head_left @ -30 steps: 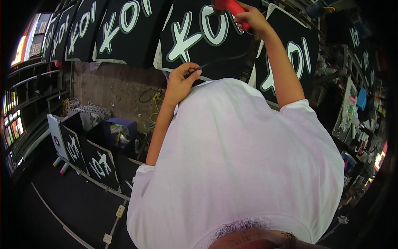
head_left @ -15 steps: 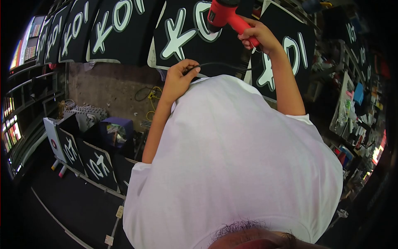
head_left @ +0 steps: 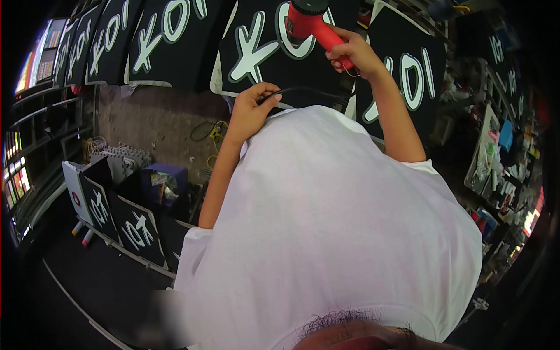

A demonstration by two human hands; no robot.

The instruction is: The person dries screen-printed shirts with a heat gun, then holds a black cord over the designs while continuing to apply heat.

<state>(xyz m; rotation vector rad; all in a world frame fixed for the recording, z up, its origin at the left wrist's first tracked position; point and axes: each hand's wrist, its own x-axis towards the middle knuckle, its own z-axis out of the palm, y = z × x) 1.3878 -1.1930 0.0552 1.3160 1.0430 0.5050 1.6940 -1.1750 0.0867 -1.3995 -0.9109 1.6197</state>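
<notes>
My right hand (head_left: 354, 54) is closed round the handle of a red heat gun (head_left: 318, 30) with a black round end. The tool is over a black panel (head_left: 318, 73) with large white, grey-edged letters, its mouth pointing down and left at the lettering. Low on the left, my left hand (head_left: 255, 108) pinches a thin black cord (head_left: 309, 89) between thumb and fingers. That cord runs right, toward the wrist of my right hand. My left hand is just in front of the panel's near edge, beside my white shirt.
More lettered black panels (head_left: 166, 49) stand in a row to the left, and another panel (head_left: 408, 81) lies at the right. Below left are a purple bin (head_left: 169, 175) and smaller lettered boards (head_left: 140, 230). A cluttered bench (head_left: 483, 149) stands at far right.
My right hand has shifted a little left with the heat gun, across the letters. My left hand stays where it was on the cord.
</notes>
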